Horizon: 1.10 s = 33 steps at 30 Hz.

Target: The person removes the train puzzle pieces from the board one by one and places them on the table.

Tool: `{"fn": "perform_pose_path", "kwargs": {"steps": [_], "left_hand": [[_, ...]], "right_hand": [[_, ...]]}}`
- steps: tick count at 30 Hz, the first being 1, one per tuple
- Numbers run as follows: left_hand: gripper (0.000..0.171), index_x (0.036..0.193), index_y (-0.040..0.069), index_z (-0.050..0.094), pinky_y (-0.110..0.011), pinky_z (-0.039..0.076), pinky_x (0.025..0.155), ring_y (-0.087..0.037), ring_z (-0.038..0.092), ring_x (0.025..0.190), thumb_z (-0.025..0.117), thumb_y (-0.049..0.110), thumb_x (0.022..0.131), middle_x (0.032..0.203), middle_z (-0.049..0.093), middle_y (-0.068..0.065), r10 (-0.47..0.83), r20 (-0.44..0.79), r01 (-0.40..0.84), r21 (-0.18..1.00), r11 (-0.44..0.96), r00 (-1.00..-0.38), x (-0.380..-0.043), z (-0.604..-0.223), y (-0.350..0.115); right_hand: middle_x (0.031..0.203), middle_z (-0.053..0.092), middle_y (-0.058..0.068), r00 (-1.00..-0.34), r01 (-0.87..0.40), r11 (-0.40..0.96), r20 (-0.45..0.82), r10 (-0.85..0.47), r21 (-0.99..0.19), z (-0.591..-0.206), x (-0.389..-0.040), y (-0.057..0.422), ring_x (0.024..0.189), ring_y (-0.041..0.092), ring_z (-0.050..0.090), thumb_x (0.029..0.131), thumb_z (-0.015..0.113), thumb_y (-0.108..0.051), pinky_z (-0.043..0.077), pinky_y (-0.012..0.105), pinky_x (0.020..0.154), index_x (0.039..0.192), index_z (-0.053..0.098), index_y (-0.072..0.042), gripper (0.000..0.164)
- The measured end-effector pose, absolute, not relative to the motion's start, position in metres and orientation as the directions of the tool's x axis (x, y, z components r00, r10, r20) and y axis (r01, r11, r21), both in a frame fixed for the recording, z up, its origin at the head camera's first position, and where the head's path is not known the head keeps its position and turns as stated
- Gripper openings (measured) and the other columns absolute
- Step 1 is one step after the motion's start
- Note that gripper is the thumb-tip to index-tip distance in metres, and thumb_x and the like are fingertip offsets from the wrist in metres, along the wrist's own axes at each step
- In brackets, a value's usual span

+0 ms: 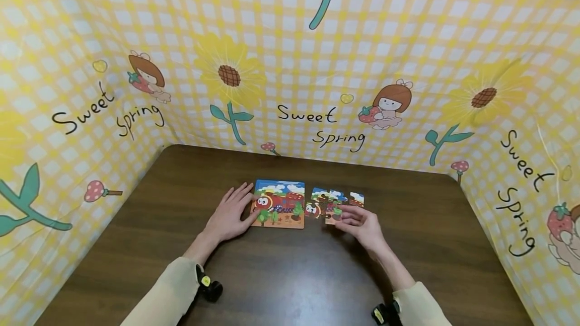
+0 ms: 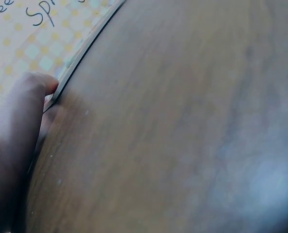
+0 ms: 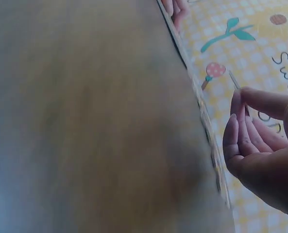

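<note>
A square picture board (image 1: 283, 204) with a red cartoon train lies flat on the brown table. My left hand (image 1: 230, 214) rests at its left edge, fingers fairly straight, with the thumb and forefinger touching the side. In the left wrist view the thumb is against the board's edge (image 2: 80, 58). With my right hand (image 1: 364, 228) I pinch a jigsaw piece (image 1: 332, 218) between thumb and fingers; the right wrist view shows the piece (image 3: 234, 80) edge-on. Beside the board lie several jigsaw pieces (image 1: 318, 196) with matching printing, partly hidden by that hand.
One jigsaw piece (image 1: 357, 198) lies at the right end of the group, just past my right fingers. A yellow checked cloth (image 1: 290, 64) with flowers and lettering stands around the table (image 1: 281, 275) at the back and sides.
</note>
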State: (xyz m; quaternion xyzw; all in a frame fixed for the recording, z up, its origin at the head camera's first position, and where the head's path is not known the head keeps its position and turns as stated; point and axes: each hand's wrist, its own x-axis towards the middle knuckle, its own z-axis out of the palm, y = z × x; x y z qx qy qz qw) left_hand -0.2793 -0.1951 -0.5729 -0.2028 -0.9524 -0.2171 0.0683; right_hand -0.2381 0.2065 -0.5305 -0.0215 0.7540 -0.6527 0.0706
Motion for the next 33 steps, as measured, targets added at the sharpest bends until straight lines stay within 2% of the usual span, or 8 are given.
{"fn": "perform_pose_path", "kwargs": {"steps": [6, 18, 27, 33], "left_hand": [[0.048, 0.142, 0.018, 0.070, -0.065, 0.021, 0.138, -0.037, 0.033, 0.169, 0.061, 0.052, 0.109, 0.176, 0.043, -0.015, 0.366, 0.213, 0.422, 0.388, 0.819, -0.906, -0.281, -0.574, -0.195], [0.048, 0.142, 0.018, 0.070, -0.065, 0.021, 0.138, -0.038, 0.033, 0.168, 0.061, 0.052, 0.109, 0.176, 0.043, -0.015, 0.369, 0.227, 0.431, 0.376, 0.820, -0.901, -0.284, -0.575, -0.197], [0.047, 0.141, 0.017, 0.070, -0.067, 0.022, 0.137, -0.040, 0.034, 0.167, 0.063, 0.050, 0.108, 0.175, 0.044, -0.017, 0.372, 0.231, 0.435, 0.376, 0.818, -0.899, -0.282, -0.574, -0.197], [0.047, 0.141, 0.017, 0.070, -0.067, 0.021, 0.137, -0.040, 0.034, 0.167, 0.063, 0.050, 0.108, 0.175, 0.044, -0.018, 0.368, 0.235, 0.434, 0.379, 0.817, -0.900, -0.282, -0.575, -0.197]], "right_hand": [[0.108, 0.080, 0.008, -0.989, 0.086, 0.173, -0.104, -0.102, -0.981, -0.530, -0.223, 0.234, 0.089, 0.001, 0.078, 0.095, 0.081, 0.007, 0.064, 0.018, 0.079, 0.145, 0.064, 0.011, 0.054], [0.116, 0.078, 0.026, -0.988, 0.086, 0.249, -0.114, -0.101, -0.965, -0.531, -0.210, 0.255, 0.087, 0.001, 0.077, 0.095, 0.081, 0.005, 0.063, 0.018, 0.077, 0.144, 0.064, 0.011, 0.052], [0.114, 0.077, 0.026, -0.989, 0.086, 0.269, -0.115, -0.094, -0.959, -0.534, -0.207, 0.253, 0.087, 0.001, 0.075, 0.095, 0.081, 0.006, 0.063, 0.018, 0.077, 0.142, 0.065, 0.012, 0.050], [0.112, 0.077, 0.028, -0.993, 0.035, 0.315, -0.068, -0.094, -0.948, -0.537, -0.206, 0.254, 0.085, 0.000, 0.074, 0.094, 0.081, 0.007, 0.061, 0.016, 0.076, 0.138, 0.067, 0.013, 0.047]]}}
